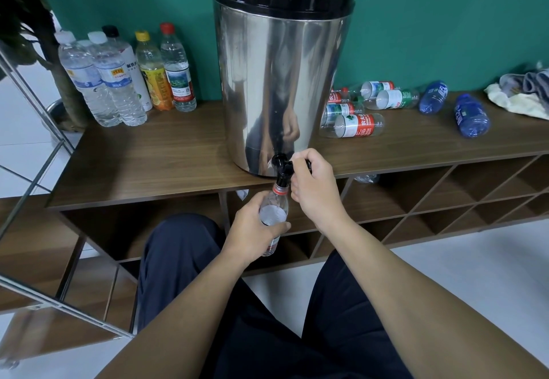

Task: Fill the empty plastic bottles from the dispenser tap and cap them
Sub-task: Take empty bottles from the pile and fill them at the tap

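A tall steel dispenser (282,81) with a black lid stands on the wooden shelf top (148,164). Its black tap (282,166) juts over the front edge. My left hand (252,230) grips a clear uncapped bottle (274,208) with a red neck ring, its mouth right under the tap spout. My right hand (315,188) grips the tap's black handle. Several capped, filled bottles (118,81) stand upright left of the dispenser. Several empty bottles (356,124) with red-green labels lie on their sides to its right, with two blue ones (471,118) farther right.
Crumpled cloths (523,93) lie at the shelf's far right. Open cubbyholes (445,200) run under the shelf top. A metal-framed glass panel (38,170) and a plant trunk stand at the left. My dark-trousered knees are below, over a white floor.
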